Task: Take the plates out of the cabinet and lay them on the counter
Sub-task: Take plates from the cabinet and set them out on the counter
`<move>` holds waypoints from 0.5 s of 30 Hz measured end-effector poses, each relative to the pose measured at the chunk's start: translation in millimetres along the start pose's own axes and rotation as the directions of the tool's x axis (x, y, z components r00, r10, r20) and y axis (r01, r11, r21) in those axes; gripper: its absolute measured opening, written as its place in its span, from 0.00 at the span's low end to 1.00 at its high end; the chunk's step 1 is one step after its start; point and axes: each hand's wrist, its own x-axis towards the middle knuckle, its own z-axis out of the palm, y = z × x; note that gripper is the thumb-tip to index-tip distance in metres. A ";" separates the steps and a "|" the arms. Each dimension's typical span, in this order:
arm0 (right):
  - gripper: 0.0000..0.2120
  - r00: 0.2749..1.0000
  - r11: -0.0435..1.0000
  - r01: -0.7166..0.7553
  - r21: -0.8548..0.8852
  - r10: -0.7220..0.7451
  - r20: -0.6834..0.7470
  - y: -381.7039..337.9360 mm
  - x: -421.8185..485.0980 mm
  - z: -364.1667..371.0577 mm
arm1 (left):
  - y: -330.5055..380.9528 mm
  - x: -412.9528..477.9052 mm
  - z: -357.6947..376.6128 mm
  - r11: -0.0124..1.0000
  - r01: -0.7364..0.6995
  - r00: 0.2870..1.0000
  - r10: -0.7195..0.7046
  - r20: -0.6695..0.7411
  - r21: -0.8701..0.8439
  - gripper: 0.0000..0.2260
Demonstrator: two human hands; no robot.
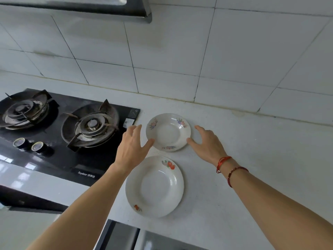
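Two white plates lie flat on the pale counter [252,141]. The far plate [168,132] has small flower prints on its rim. The near plate [154,186] carries red fruit prints and sits close to the counter's front edge. My left hand [132,145] is spread just left of the far plate, its thumb tip at the plate's rim. My right hand [207,143] is spread just right of the same plate, thumb tip at the rim. Neither hand has fingers curled round the plate. The cabinet is out of view.
A black two-burner gas hob [59,127] with two knobs fills the counter's left side. A tiled wall [180,51] runs behind, and a range hood [90,8] hangs at the top left. Bare counter stretches to the right of the plates.
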 end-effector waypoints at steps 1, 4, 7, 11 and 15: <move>0.32 1.000 0.999 0.006 -0.037 -0.006 -0.004 0.8 -8.1 -2.0 | -0.7 -7.0 -1.9 0.999 -0.023 1.000 0.023 -0.005 0.035 0.32; 0.33 0.998 0.979 0.053 -0.196 -0.055 -0.006 2.4 -29.1 -6.7 | 1.0 -25.6 -7.3 0.991 -0.065 0.998 0.064 0.015 0.114 0.32; 0.33 0.996 0.959 0.077 -0.272 -0.083 -0.011 2.5 -43.0 -10.5 | 5.8 -40.0 -12.2 0.986 -0.084 0.996 0.082 0.017 0.141 0.32; 0.33 0.994 0.950 0.099 -0.297 -0.111 -0.021 1.7 -56.9 -16.4 | 12.3 -55.1 -18.6 0.982 -0.089 0.996 0.089 0.007 0.165 0.33; 0.32 0.990 0.942 0.122 -0.314 -0.137 -0.026 4.7 -69.5 -21.5 | 17.1 -71.4 -21.5 0.978 -0.079 0.997 0.080 0.007 0.191 0.33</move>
